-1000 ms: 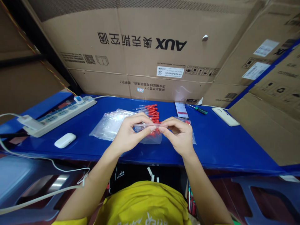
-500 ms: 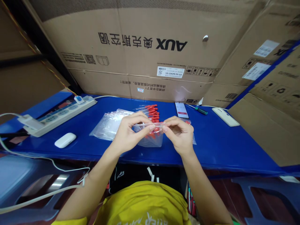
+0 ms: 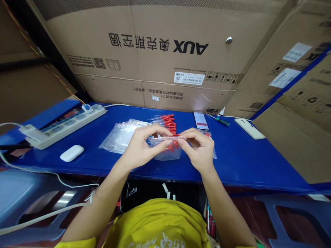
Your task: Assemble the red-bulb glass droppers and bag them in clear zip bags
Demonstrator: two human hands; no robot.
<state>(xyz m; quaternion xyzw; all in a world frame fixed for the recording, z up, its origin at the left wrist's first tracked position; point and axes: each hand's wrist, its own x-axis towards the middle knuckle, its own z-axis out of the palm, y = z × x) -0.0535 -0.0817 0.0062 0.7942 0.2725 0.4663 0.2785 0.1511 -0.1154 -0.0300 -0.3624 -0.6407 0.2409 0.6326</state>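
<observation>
My left hand (image 3: 147,141) and my right hand (image 3: 198,146) pinch the top edge of a clear plastic bag (image 3: 168,155) between thumbs and fingers. Red shapes show through or just behind the bag; I cannot tell which are inside it. Beyond the bag lies a row of red-handled items with thin clear shafts (image 3: 169,120), like small screwdrivers, side by side on the table. Left of my left hand is a spread stack of clear plastic bags (image 3: 116,137). Another bag with red items (image 3: 214,151) is partly hidden behind my right hand.
On the blue table (image 3: 245,162) are a white power strip (image 3: 69,125), a white earphone case (image 3: 72,153), a lit phone (image 3: 201,120), a green-handled screwdriver (image 3: 222,121) and a pale phone or case (image 3: 249,128). Large cardboard (image 3: 155,69) stands along the back.
The bag's top edge looks flatter and straighter between my fingers than before. Both hands stay in nearly the same place, and the view has shifted slightly.
</observation>
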